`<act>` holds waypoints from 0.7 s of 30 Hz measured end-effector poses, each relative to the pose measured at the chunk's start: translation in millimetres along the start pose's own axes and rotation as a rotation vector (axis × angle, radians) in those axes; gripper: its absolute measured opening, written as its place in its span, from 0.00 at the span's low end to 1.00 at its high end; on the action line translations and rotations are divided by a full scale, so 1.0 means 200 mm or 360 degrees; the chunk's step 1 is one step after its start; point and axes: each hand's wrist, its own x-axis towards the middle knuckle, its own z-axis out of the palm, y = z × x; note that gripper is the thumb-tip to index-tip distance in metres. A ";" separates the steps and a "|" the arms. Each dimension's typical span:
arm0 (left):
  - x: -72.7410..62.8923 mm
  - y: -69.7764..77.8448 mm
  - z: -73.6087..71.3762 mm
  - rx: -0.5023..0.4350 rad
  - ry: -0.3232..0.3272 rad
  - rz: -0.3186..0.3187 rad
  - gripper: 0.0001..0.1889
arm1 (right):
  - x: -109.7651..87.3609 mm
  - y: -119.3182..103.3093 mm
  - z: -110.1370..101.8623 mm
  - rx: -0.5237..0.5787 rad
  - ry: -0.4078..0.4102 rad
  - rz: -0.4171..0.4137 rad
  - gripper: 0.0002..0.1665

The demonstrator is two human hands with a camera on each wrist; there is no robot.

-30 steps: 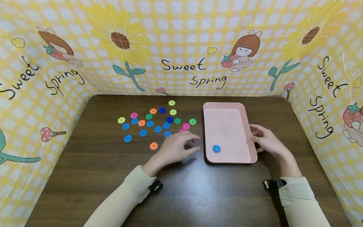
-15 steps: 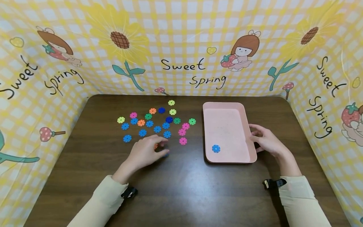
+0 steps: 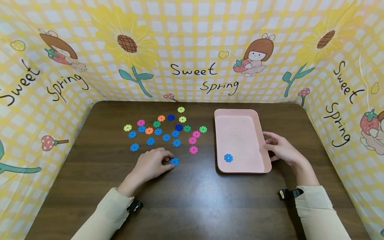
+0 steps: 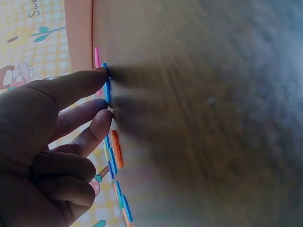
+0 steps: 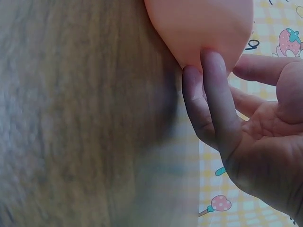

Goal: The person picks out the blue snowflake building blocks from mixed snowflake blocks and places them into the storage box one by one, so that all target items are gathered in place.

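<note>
Sitting under everything was a big brown table (image 3: 192, 200), and a yellow checked cloth wall (image 3: 192, 40) with sunflowers and little girls stood around it.

A pink tray (image 3: 240, 133) lay flat on the table, and it is the landmark here. One blue flower disc (image 3: 228, 158) lay inside the tray, near the tray's front edge.

Just right of the tray was the right hand (image 3: 283, 150). Its fingers were mostly straight and pressed against the tray's right side. In the right wrist view, two fingertips (image 5: 208, 71) touched the tray's rim (image 5: 199, 28). The hand was not wrapped around anything.

Well to the left of the tray, and a bit nearer the person than the tray's front edge, was the left hand (image 3: 150, 165). Its fingers were bent, and the thumb and fingertips pinched a small blue disc (image 3: 174, 161) that lay on the table. In the left wrist view, the thumb (image 4: 71, 85) touched the thin edge of that blue disc (image 4: 107, 85).

Left of the tray, farther back than the left hand, a bunch of little flower discs (image 3: 165, 131) was spread on the table in blue, pink, orange, green and yellow. The one closest to the tray was a green disc (image 3: 203, 129). A pink disc (image 3: 193, 150) lay between the left hand and the tray.
</note>
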 end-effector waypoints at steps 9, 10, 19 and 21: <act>0.01 0.03 0.01 0.0008 -0.0033 0.0027 0.17 | 0.00 0.00 0.01 -0.0010 0.0009 -0.0002 0.44; 0.01 0.03 0.01 0.0002 -0.0038 0.0026 0.16 | 0.00 0.00 0.01 -0.0009 0.0008 -0.0002 0.44; 0.02 0.05 0.00 -0.0051 -0.0057 0.0040 0.15 | 0.00 0.01 0.01 0.0005 0.0005 -0.0004 0.43; 0.02 0.05 0.00 -0.0089 -0.0067 0.0047 0.15 | 0.00 0.01 0.00 0.0011 0.0004 -0.0006 0.43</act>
